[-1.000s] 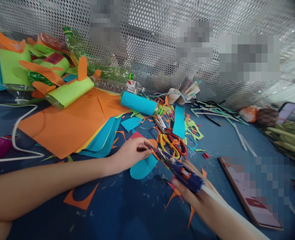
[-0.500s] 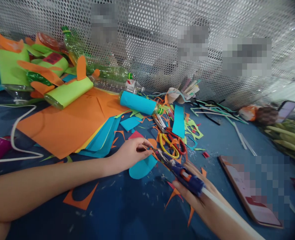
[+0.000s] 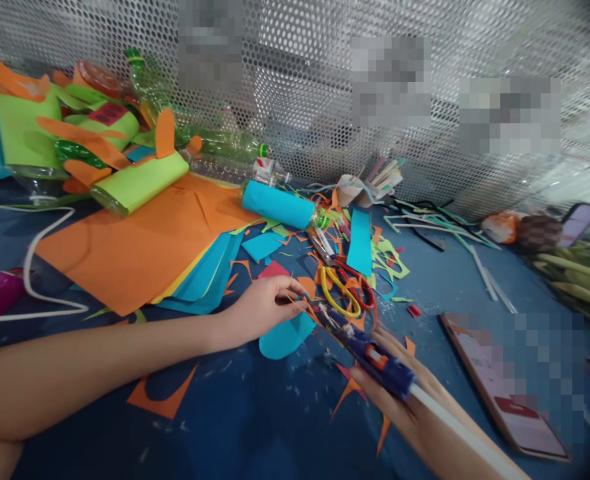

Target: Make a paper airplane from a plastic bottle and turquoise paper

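My left hand (image 3: 267,308) is closed in a pinch, its thumb and fingertips on a small edge of paper. A rounded blue paper cutout (image 3: 285,339) shows just below these fingers, and a thin orange edge shows at the fingertips. My right hand (image 3: 399,380) is wrapped around a dark blue hot glue gun (image 3: 382,363). A long white glue stick (image 3: 462,430) sticks out of its back end. The gun's nozzle points at the left fingertips, close to the paper. Whether it touches the paper I cannot tell.
Scissors with yellow and red handles (image 3: 342,293) lie beyond the gun, among paper scraps. A blue-wrapped bottle (image 3: 279,204), orange sheets (image 3: 139,247) and paper-covered bottles (image 3: 142,183) are behind. A phone (image 3: 505,387) lies at right. A white cord (image 3: 29,267) crosses the left.
The view has shifted very slightly. Both hands and the glue gun keep nearly the same position, with the nozzle still by the left fingertips.
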{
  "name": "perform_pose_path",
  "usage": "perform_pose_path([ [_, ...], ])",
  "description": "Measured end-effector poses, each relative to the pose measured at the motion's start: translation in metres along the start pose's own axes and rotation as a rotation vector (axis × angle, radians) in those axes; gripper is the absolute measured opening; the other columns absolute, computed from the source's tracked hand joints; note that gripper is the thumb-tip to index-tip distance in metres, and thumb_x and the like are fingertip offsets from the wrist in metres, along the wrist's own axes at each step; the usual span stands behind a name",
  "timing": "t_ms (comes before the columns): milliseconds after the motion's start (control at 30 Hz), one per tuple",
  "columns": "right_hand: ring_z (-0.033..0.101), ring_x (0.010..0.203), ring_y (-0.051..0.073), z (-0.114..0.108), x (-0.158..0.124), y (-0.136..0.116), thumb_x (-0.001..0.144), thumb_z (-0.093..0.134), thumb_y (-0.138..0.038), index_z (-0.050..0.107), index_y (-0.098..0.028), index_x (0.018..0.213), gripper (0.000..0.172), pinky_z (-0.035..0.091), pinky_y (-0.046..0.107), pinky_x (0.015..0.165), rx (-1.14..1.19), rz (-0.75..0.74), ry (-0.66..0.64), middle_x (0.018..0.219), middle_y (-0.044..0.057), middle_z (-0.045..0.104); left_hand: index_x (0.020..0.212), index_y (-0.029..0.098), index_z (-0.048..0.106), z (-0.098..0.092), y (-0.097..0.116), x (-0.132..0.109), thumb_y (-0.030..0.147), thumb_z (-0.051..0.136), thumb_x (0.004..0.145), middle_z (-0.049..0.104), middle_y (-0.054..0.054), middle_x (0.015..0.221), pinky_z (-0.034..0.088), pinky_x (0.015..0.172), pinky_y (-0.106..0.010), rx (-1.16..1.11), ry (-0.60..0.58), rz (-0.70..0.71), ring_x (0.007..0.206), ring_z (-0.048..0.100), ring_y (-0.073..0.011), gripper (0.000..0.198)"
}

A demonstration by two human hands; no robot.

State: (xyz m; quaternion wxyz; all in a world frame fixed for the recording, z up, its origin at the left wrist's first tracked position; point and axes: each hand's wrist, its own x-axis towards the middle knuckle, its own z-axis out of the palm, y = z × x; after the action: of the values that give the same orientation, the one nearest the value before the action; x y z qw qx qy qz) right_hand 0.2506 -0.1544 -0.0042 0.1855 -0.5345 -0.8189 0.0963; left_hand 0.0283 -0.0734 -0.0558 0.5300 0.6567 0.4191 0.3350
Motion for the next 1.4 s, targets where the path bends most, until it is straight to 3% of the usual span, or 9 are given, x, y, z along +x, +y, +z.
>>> perform_pose_path([
  [267,0.062,0.104,0.026,0.000,0.006,-0.002,0.088,0.046,-0.042,0.062,-0.026,0.110,0.032,0.056,0.036,0.083,-0.011,-0.040,-0.005,0.107,0.007,0.067,0.094,0.015,0.062,0.000,0.004,-0.001,0.029,0.060,0.079,0.068,-0.004,0.086,0.048,0.061,-0.023,0.028,0.005,-0.035,0.072,0.063,-0.0137,0.020],
  [433,0.063,0.102,0.026,0.002,-0.003,0.005,0.088,0.046,-0.043,0.062,-0.028,0.108,0.031,0.059,0.037,0.077,-0.036,-0.040,0.005,0.105,0.005,0.068,0.094,0.016,0.062,-0.001,0.003,-0.001,0.030,0.061,0.079,0.069,-0.005,0.088,0.049,0.066,-0.024,0.031,-0.004,-0.019,0.077,0.064,-0.0145,0.021],
  [867,0.064,0.101,0.028,0.006,-0.021,0.021,0.083,0.053,-0.044,0.061,-0.024,0.116,0.039,0.057,0.040,0.081,-0.093,0.003,-0.006,0.110,0.007,0.068,0.097,0.015,0.059,-0.001,-0.002,0.001,0.030,0.059,0.080,0.069,-0.007,0.093,0.050,0.079,-0.030,-0.056,-0.018,-0.020,0.089,0.065,-0.0181,0.022],
  [1100,0.064,0.100,0.030,0.003,-0.029,0.027,0.082,0.055,-0.041,0.060,-0.030,0.117,0.037,0.058,0.043,0.079,-0.057,-0.014,0.007,0.111,0.005,0.067,0.113,0.019,0.052,-0.003,0.005,-0.001,0.032,0.057,0.081,0.070,-0.005,0.088,0.048,0.062,-0.027,-0.053,-0.013,-0.028,0.078,0.065,-0.0186,0.035],
  [1400,0.066,0.096,0.030,0.004,-0.040,0.040,0.078,0.058,-0.047,0.059,-0.027,0.116,0.043,0.059,0.041,0.075,-0.118,0.012,0.017,0.113,0.007,0.066,0.111,0.018,0.051,-0.003,0.009,-0.003,0.030,0.058,0.081,0.068,-0.005,0.089,0.047,0.064,-0.026,-0.078,0.008,-0.059,0.083,0.064,-0.0186,0.033],
])
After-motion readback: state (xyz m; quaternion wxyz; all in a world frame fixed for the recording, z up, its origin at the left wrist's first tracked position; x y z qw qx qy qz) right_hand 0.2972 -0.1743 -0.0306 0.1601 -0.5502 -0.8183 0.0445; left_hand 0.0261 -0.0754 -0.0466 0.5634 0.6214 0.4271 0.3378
